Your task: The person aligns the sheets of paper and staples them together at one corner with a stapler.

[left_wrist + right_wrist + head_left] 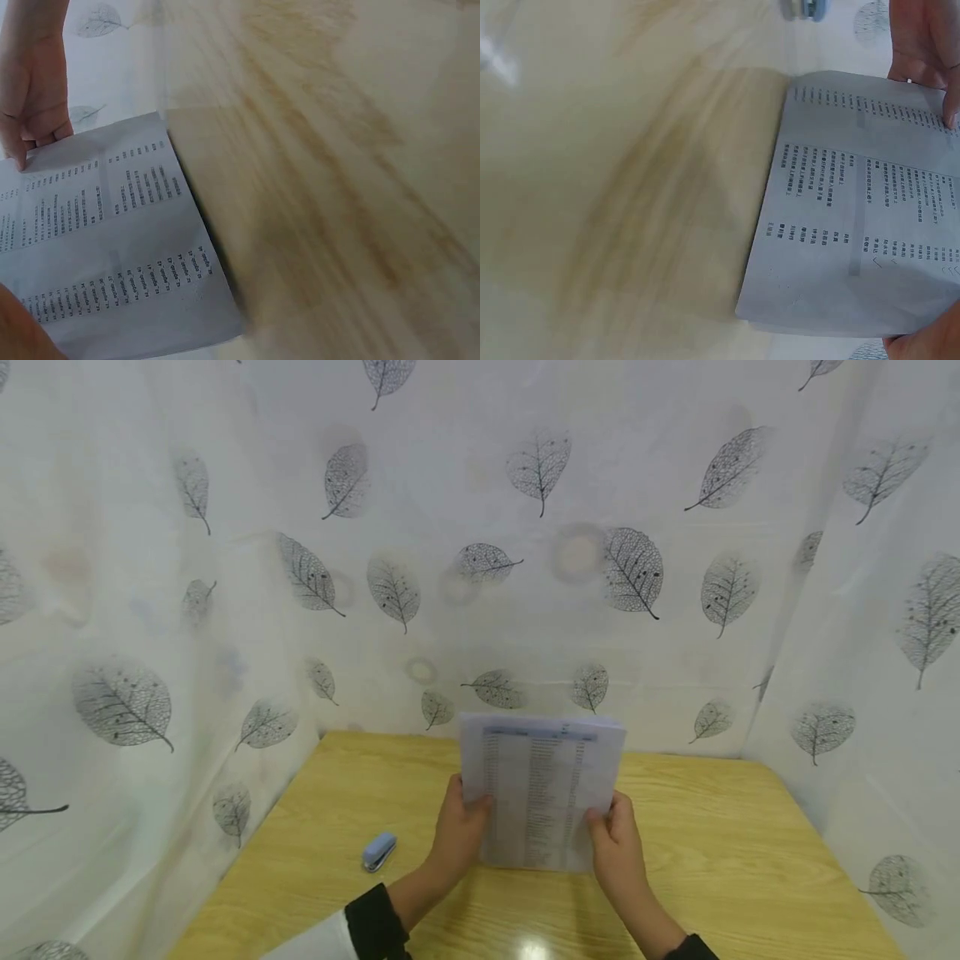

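Note:
A stack of printed paper sheets (540,793) stands upright over the table, its rows of text facing me. My left hand (459,825) grips its left edge, thumb on the front and fingers behind. On the opposite edge, my right hand (619,845) holds the sheets the same way. The lower edge of the paper (127,247) is at or just above the tabletop; whether it touches I cannot tell. In the right wrist view, small pen ticks show on the printed page (832,210). The fingers behind the stack are mostly hidden.
A small blue stapler (378,851) lies on the wood-patterned table (720,860), left of my left hand. A pale curtain (480,468) with a leaf print hangs behind the table and along both sides.

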Available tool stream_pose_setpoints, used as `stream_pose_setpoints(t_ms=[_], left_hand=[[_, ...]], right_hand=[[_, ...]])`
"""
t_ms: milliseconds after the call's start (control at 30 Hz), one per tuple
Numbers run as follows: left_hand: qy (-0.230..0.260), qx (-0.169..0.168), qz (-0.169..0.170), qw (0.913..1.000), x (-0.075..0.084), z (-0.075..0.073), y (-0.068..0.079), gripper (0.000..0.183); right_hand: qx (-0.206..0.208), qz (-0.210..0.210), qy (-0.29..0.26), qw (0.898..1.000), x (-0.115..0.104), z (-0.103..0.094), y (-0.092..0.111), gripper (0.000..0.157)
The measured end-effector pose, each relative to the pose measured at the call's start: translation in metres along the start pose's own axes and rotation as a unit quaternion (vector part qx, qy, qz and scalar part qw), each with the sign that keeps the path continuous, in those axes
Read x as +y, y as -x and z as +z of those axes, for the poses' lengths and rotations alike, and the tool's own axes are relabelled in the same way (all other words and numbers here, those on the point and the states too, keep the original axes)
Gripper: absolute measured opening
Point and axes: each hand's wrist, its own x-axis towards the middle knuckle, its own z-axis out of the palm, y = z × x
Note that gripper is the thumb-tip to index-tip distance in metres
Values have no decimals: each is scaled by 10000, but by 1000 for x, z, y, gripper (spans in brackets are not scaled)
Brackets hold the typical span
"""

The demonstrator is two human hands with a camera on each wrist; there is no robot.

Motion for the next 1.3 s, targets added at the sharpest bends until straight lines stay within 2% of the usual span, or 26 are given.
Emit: stream_pose_setpoints(t_ms=[167, 233, 333, 467, 533, 733, 800, 967, 1033, 1233, 1300], left_hand=[[1, 110, 621, 9980, 14, 0, -1, 36], [-27, 156, 760, 9970, 14, 0, -1, 37], [-154, 215, 605, 9978, 8, 2, 0, 39], [-99, 43, 269, 9996, -3, 4, 4, 39], [-30, -19, 365, 9993, -3, 3, 4, 37], [90, 37, 634, 9979, 9, 0, 3, 33], [124, 56, 522, 9985, 8, -1, 2, 35], [42, 106, 13, 9999, -1, 2, 3, 40], [22, 76, 47, 10000, -2, 2, 3, 39], [-127, 97, 714, 9973, 7, -2, 4, 31], [-248, 96, 724, 9970, 4, -3, 5, 33]], right_hand=[[149, -576, -86, 9982, -13, -6, -4, 30], [148, -653, -144, 9977, -15, -7, -5, 31], [91, -384, 15, 9992, -9, -7, -3, 32], [-27, 31, 387, 9992, 2, -5, 0, 32], [45, -33, 449, 9990, 2, -5, 1, 30], [311, -552, 183, 9978, -8, -6, -1, 28], [269, -511, 268, 9980, -4, -5, 1, 29], [56, -83, 563, 9984, 10, -1, 6, 32], [112, -95, 608, 9980, 10, -1, 6, 31], [359, -584, 324, 9971, -4, -4, 4, 27], [326, -557, 263, 9976, -2, -4, 5, 26]])
